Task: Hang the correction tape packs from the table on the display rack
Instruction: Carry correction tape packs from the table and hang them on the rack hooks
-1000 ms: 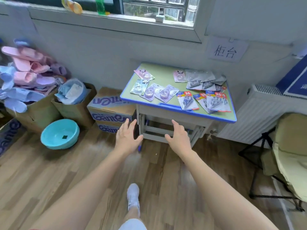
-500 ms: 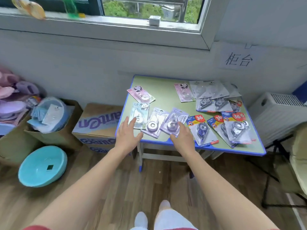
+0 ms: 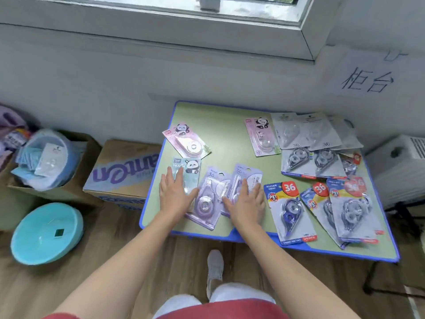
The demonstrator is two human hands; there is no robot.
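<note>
Both hands are down on the desk (image 3: 220,134) in the lower middle of the frame, and this reads as the gathering step, right at the start of the job. The left hand (image 3: 176,194) lies flat, fingers straight and a little spread, over the lower part of the pale blue panda pack (image 3: 192,165). The right hand (image 3: 247,201) lies just as flat on the second lilac pack (image 3: 251,178), fingers straight, gripping nothing. Between the two thumbs sits the first lilac pack (image 3: 207,201), touching its neighbour. Nothing is lifted: a pink panda pack (image 3: 186,143) lies towards the upper left of the desk, another pink pack (image 3: 262,137) sits further right, the grey packs (image 3: 308,134) cluster at the upper right, and the blue-and-yellow packs (image 3: 289,210) with red 36 badges fill the lower right. The display rack is nowhere in the frame, so as far as can be told no pack is hung. The next move, I'd say, calls for curling the fingers under a card edge. Flat cards on a smooth top resist pinching, so sweeping them together or sliding them to the near edge should help. Then the person must turn to find the rack and line up each card's hang hole with a hook.
</note>
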